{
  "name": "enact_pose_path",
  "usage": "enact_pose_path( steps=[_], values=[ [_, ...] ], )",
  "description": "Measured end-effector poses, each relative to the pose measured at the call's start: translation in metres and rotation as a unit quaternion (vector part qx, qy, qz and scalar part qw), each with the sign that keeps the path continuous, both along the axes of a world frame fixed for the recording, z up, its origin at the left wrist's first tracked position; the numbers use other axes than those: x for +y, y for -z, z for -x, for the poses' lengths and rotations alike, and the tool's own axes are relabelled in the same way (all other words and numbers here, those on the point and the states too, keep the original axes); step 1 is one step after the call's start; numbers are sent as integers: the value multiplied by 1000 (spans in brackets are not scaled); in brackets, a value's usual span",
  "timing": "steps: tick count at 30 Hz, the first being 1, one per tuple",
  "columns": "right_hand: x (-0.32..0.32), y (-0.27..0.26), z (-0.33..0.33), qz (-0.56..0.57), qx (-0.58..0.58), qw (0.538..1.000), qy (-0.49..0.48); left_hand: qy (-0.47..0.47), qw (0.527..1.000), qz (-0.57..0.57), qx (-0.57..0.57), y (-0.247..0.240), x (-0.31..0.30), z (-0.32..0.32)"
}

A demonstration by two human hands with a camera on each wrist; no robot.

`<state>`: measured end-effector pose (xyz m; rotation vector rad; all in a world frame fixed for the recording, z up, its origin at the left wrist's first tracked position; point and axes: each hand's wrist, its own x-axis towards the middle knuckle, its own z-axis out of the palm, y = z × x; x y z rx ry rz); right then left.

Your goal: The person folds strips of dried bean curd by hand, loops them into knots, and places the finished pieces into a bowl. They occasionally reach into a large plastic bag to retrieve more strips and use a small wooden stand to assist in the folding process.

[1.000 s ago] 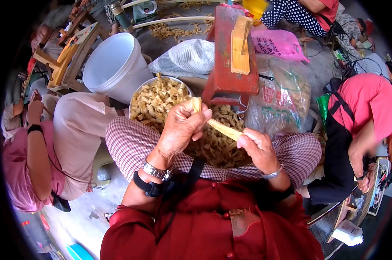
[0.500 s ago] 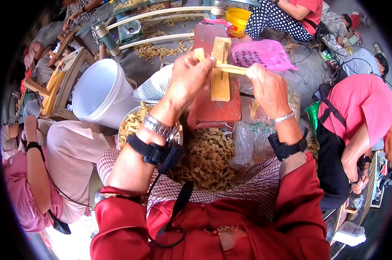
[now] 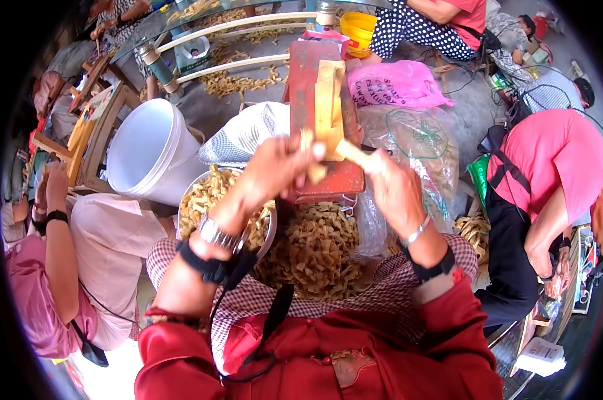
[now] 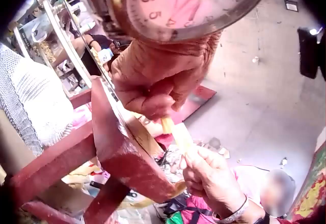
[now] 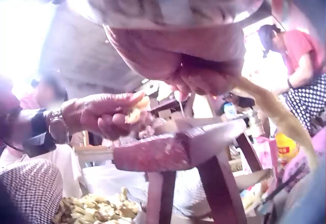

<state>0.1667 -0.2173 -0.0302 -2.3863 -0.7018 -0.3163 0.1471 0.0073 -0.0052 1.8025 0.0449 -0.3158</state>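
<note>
- Hands: left hand (image 3: 278,163) pinches a short yellow piece (image 5: 135,113) between thumb and curled fingers; right hand (image 3: 396,193) has its fingers curled round a yellow strip (image 3: 352,153).
- Strip and piece sit just above the near end of the red worktop (image 3: 301,80); head view too blurred to tell whether they touch.
- Wooden block (image 3: 328,100) with a raised upright part, lying on the worktop.
- Round basin (image 3: 273,230), left of the near end of the worktop, heaped with yellowish pieces (image 3: 205,199).
- Loose pile (image 3: 318,250) of similar, browner pieces, right of the basin, in front of the person's lap.
- White bucket (image 3: 138,143), open-topped, slightly tilted in head view, beyond the basin.
- White mesh sack (image 3: 241,133), between bucket and worktop; contents hidden.
- Pink bag (image 3: 395,83), dark lettering, right of the worktop; contents cannot be told.
- Clear bag (image 3: 418,137), green print, pale contents, nearer than the pink one.
- Yellow bucket (image 3: 358,30), past the worktop's far end.
</note>
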Motion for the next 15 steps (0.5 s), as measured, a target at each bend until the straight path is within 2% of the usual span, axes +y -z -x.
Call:
enact_pose_path(
  steps=[2, 3, 5, 6, 7, 8, 9, 10, 12, 14, 15],
  values=[
    [4, -17, 26, -49, 1, 997, -62, 55, 997, 12, 46, 2, -2, 30],
    [8, -22, 40, -32, 15, 997, -70, 91, 993, 10, 79, -1, -1, 45],
    [21, -21, 62, -110, -41, 983, -145, 125, 988, 50, 70, 31, -2, 68],
    [25, -20, 74, -81, -52, 982, -162, 119, 982, 123, 75, 48, -2, 83],
    [32, -22, 86, -100, -54, 971, -212, 110, 971, 194, 80, 63, -2, 95],
    [37, -16, 103, -114, 3, 969, -219, 101, 957, 201, 181, 74, -6, 101],
    [40, -3, 115, -64, -12, 974, -217, 87, 955, 266, 97, 88, -10, 116],
    [45, 6, 128, -86, 16, 968, -235, 47, 960, 272, 42, 78, -20, 127],
    [52, 12, 151, -109, 76, 955, -266, -28, 924, 326, 199, 91, -33, 126],
    [55, 18, 167, -136, 134, 936, -296, -35, 873, 411, 260, 95, -34, 130],
    [55, 22, 173, -179, 178, 922, -292, -46, 854, 438, 279, 70, -35, 133]
  ],
)
